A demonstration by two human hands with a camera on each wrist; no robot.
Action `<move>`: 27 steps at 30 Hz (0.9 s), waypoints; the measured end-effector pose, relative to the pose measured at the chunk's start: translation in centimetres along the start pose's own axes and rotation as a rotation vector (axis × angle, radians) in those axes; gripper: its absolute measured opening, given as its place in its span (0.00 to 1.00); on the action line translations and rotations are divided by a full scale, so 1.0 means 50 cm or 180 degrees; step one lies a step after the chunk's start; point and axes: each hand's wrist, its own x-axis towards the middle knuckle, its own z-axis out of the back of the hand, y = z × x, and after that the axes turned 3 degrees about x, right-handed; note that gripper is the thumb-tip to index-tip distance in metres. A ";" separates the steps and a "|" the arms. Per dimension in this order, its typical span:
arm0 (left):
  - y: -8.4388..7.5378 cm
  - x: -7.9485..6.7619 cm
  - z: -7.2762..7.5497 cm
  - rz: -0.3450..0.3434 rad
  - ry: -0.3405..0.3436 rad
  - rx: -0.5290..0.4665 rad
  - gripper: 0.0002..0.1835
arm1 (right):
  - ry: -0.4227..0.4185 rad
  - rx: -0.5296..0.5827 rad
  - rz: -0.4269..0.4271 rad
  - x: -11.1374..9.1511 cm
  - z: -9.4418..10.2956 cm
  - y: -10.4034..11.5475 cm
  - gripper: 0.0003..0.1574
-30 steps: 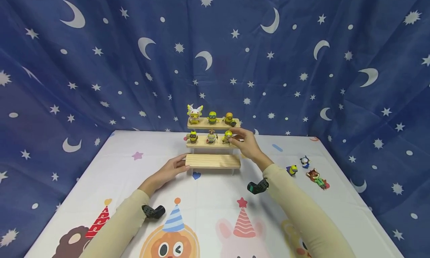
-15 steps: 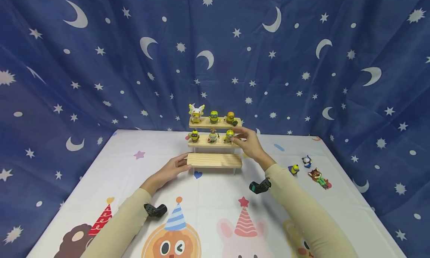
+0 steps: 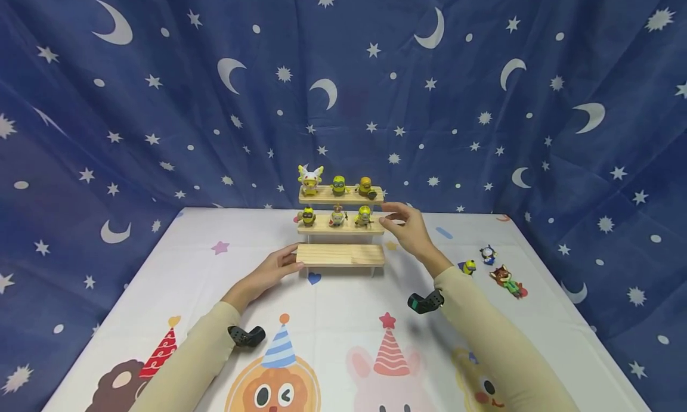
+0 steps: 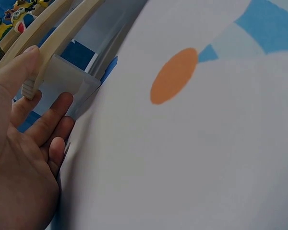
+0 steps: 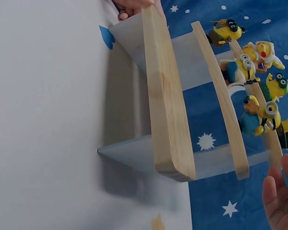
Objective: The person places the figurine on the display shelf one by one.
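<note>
Your right hand (image 3: pixel 409 228) is now off the minion (image 3: pixel 363 216) it touches in the earlier frame; it sits just beside the right end of the stand (image 3: pixel 333 257), thumb and fingers parted, holding nothing. That minion is upright at the right of the stand's middle board (image 3: pixel 343 232), beside two figures (image 3: pixel 337 217). Three more figures (image 3: pixel 339 186) line its top board (image 3: pixel 340 200). Your left hand (image 3: pixel 268 273) grips the stand's bottom left end between thumb and fingers. Well right of the stand, a fox (image 3: pixel 506 280), a blue-and-white figure (image 3: pixel 488 254) and a purple-backed minion (image 3: pixel 468 267) are on the cloth (image 3: pixel 177 269). Behind the stand hangs a starry curtain (image 3: pixel 188 120).
</note>
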 end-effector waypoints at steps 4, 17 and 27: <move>0.001 0.000 -0.001 0.0006 -0.0001 0.0016 0.45 | -0.0010 -0.0029 0.0022 -0.018 0.011 0.012 0.24; 0.000 -0.004 -0.001 0.0001 0.0003 0.0013 0.45 | 0.0070 -0.0191 0.0068 -0.067 0.054 -0.004 0.23; 0.000 -0.001 0.001 -0.0006 0.0034 0.0009 0.44 | 0.0053 -0.0595 0.0123 -0.110 0.112 -0.006 0.22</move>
